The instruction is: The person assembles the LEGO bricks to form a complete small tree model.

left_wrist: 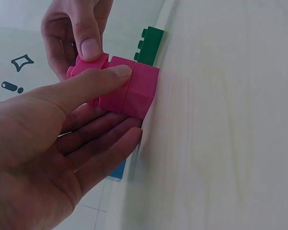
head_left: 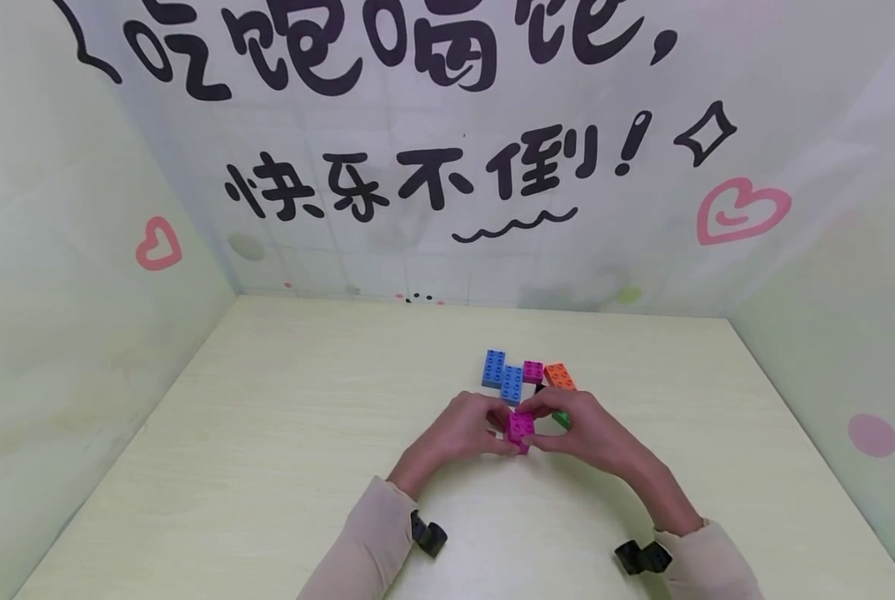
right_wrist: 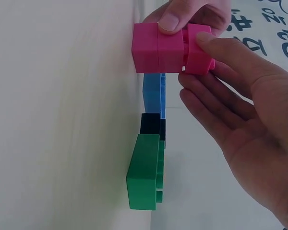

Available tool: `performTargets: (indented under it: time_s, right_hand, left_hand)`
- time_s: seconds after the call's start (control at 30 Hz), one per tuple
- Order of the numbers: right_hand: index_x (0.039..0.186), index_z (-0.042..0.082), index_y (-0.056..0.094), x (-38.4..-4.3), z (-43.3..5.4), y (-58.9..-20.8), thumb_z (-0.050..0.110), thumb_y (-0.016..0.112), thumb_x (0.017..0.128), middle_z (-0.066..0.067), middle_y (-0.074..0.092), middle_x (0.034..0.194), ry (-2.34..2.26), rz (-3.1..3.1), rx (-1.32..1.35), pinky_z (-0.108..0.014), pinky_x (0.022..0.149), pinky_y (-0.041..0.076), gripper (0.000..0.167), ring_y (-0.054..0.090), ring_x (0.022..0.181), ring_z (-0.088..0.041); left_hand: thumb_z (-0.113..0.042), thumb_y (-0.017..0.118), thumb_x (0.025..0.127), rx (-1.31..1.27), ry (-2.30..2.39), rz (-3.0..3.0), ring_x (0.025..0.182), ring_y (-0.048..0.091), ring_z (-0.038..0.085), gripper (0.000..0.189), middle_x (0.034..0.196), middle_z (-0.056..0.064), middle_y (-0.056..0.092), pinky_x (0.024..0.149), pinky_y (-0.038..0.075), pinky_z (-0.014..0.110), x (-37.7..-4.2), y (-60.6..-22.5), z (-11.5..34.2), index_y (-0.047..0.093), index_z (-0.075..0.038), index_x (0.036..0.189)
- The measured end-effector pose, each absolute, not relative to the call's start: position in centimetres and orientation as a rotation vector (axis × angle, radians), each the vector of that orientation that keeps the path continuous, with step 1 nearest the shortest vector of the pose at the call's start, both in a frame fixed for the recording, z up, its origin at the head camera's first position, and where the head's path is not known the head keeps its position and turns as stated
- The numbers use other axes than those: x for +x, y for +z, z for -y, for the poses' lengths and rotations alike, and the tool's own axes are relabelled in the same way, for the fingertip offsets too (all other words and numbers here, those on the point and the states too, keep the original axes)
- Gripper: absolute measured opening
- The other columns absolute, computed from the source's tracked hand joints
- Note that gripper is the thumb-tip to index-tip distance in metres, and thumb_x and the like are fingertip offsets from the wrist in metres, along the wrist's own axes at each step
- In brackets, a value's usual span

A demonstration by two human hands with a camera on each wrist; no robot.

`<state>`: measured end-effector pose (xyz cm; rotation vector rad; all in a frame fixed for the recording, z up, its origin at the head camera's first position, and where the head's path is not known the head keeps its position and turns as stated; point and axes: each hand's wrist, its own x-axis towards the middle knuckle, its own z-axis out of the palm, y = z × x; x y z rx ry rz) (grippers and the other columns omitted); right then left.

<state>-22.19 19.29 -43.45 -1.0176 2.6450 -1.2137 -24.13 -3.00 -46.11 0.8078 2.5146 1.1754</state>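
Pale table point(head_left: 267, 417) | pink stack point(head_left: 521, 426) between left hand point(head_left: 466, 427) and right hand point(head_left: 588, 429) | left pinches middle, right pinches top

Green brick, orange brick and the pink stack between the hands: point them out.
Green brick point(right_wrist: 143, 173), right wrist view: on its smooth long side.
Orange brick point(head_left: 559, 376), head view: on its studded top.
Pink stack point(left_wrist: 116, 92), left wrist view: on the side of its middle brick.

Blue bricks point(head_left: 494, 367), a magenta brick point(head_left: 533, 372), an orange brick point(head_left: 560, 377) and a green brick point(right_wrist: 144, 172) bar passage beyond the left hand point(head_left: 462, 427) and right hand point(head_left: 584, 427); bare tabletop point(head_left: 267, 433) leaves room either side and between the forearms point(head_left: 652, 479).
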Motion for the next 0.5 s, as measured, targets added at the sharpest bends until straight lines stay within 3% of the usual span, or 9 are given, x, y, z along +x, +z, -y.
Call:
performTargets:
  time_s: [0.5]
  right_hand:
    - [0.111,0.014,0.072,-22.42,-19.14,-43.72,0.011,0.082,0.080,0.008,0.069,0.105,-1.229,-2.643,-1.013,-0.047,0.085,0.052,0.033,0.065,0.096,-0.012]
  left_hand:
    - [-0.028,0.086,0.076,0.816,1.174,-2.527,0.084,0.065,0.004,0.033,0.088,-0.013,0.067,0.073,0.050,0.016,-24.19,-46.25,3.03,0.072,-0.014,0.103]
